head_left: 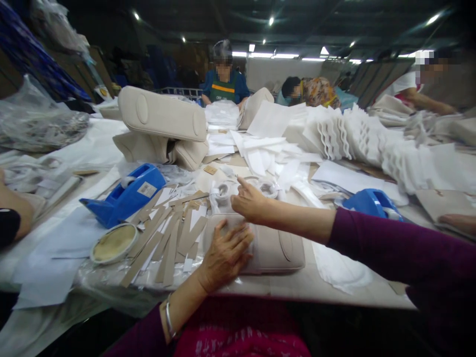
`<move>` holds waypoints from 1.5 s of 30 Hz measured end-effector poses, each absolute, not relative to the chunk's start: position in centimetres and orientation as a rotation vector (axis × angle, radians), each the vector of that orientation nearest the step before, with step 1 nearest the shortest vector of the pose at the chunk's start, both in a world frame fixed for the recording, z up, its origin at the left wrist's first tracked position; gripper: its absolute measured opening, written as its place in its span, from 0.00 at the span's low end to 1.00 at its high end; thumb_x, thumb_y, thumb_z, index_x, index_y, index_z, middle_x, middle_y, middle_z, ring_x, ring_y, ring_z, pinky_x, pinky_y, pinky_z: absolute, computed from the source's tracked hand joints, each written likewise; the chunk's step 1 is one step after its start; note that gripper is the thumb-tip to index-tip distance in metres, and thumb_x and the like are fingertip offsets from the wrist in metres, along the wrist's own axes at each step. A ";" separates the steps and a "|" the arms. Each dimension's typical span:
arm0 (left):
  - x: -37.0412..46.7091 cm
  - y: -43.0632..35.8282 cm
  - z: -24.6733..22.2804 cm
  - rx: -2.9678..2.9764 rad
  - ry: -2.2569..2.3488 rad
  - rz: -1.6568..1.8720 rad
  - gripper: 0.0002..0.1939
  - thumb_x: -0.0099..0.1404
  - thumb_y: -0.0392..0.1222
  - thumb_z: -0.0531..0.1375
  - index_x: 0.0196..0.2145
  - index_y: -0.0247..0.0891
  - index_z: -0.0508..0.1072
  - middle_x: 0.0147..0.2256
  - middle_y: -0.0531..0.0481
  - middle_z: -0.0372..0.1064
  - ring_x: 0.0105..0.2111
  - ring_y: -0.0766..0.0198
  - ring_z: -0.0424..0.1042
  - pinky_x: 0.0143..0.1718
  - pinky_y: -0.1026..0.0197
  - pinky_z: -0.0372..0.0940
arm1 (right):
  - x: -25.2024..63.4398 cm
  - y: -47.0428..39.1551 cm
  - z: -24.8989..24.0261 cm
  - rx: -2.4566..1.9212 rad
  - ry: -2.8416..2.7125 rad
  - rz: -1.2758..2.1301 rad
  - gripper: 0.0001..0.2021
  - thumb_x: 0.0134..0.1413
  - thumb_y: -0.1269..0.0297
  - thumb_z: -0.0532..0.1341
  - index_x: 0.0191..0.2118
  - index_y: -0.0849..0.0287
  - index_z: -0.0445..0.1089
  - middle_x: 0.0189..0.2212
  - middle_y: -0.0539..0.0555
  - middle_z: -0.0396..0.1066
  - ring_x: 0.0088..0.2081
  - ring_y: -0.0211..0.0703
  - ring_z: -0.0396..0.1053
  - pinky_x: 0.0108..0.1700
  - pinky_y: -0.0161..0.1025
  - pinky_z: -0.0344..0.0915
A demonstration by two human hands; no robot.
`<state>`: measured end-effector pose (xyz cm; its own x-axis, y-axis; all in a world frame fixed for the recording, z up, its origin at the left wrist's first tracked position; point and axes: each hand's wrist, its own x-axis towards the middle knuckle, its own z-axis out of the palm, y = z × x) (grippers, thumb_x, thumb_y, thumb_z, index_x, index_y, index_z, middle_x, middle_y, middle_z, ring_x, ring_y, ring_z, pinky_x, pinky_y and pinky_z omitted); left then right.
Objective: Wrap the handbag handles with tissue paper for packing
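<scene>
A beige leather-like bag [275, 250] lies on its side at the table's front edge. My left hand [227, 250] rests on its left part, fingers spread and pressed flat. Just above the bag's far edge is my right hand [248, 201], its fingers curled in and the index finger pointing outward. Whatever those curled fingers hold, if anything, is hidden. Right behind this hand lie white-wrapped, ring-shaped pieces [222, 192], perhaps the bag's handles.
Cardboard strips [171, 243], a round tin [114, 243] and a blue tape dispenser [124, 193] lie left. Another blue dispenser [372, 203] stands right. Stacked beige bags [161, 116] and white foam sheets [334, 131] fill the back. Co-workers [225, 84] are around the table.
</scene>
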<state>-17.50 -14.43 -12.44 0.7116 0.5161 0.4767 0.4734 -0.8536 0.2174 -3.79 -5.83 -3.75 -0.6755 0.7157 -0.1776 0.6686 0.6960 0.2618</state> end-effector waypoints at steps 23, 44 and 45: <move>-17.9 -14.6 -11.4 2.863 0.838 0.812 0.18 0.65 0.40 0.53 0.53 0.41 0.65 0.52 0.45 0.67 0.57 0.54 0.58 0.60 0.40 0.41 | 1.8 -12.0 -11.4 1.668 2.958 0.359 0.24 0.59 0.60 0.53 0.58 0.67 0.59 0.57 0.65 0.59 0.59 0.52 0.56 0.60 0.50 0.52; -20.4 -10.2 -13.9 1.921 1.498 1.114 0.25 0.61 0.43 0.57 0.55 0.35 0.60 0.51 0.35 0.66 0.51 0.52 0.68 0.50 0.48 0.65 | 7.0 -14.8 -8.9 3.086 1.731 -1.675 0.48 0.39 0.36 0.58 0.63 0.59 0.47 0.57 0.64 0.59 0.54 0.57 0.63 0.53 0.49 0.62; -20.3 -10.5 -13.6 1.891 1.502 1.095 0.26 0.60 0.43 0.58 0.55 0.35 0.60 0.52 0.35 0.66 0.51 0.52 0.67 0.51 0.48 0.65 | 7.1 -15.0 -8.9 3.070 1.728 -1.671 0.47 0.39 0.36 0.58 0.63 0.58 0.49 0.57 0.64 0.60 0.53 0.57 0.64 0.52 0.50 0.63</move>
